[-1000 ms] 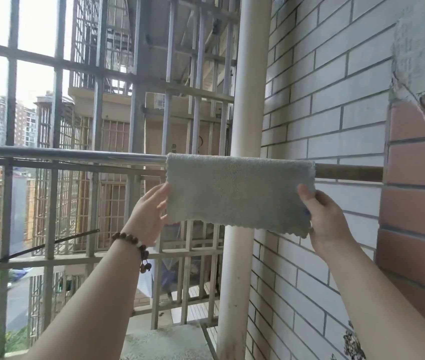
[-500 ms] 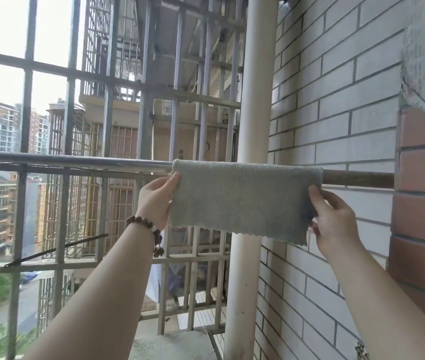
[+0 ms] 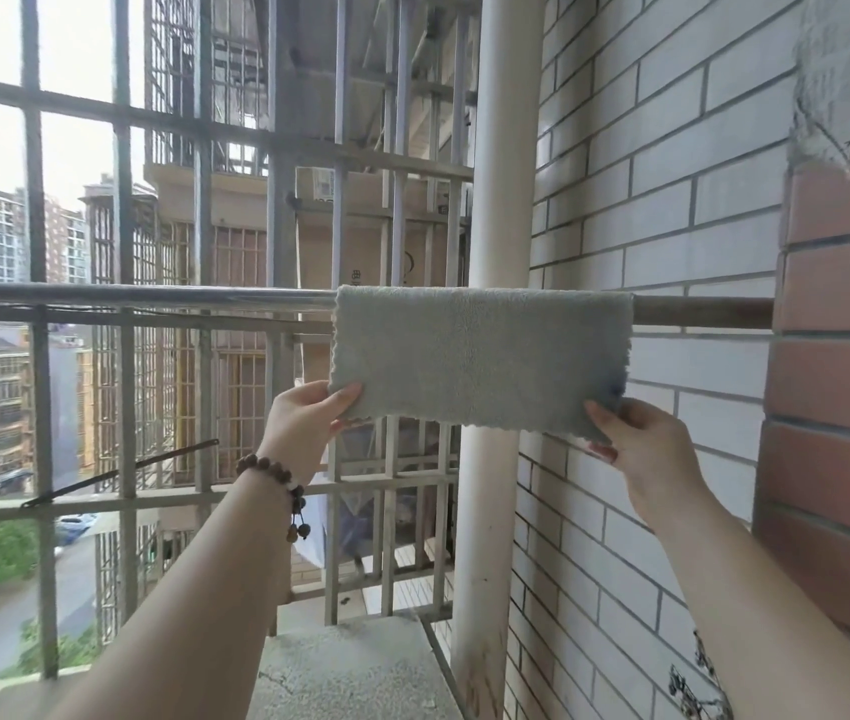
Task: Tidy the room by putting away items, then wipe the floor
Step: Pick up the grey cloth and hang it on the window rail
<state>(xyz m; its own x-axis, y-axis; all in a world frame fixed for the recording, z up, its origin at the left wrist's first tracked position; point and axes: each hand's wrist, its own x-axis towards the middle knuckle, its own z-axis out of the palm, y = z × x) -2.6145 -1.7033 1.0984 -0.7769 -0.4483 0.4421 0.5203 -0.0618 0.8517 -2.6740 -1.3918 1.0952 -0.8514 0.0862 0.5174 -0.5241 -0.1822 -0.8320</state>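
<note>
Both hands pinching the grey cloth's [image 3: 480,356] bottom corners — left hand [image 3: 303,426], right hand [image 3: 638,449] — so tug down evenly, keeping it square over the metal rail [image 3: 152,296].

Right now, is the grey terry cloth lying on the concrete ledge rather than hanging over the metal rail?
No: the grey terry cloth hangs folded over the metal rail, each lower corner pinched by a hand, left hand and right hand.

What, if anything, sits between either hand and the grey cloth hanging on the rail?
Nothing visible. The left hand pinches the grey cloth at its lower left corner, the right hand at its lower right; it hangs over the rail.
</note>
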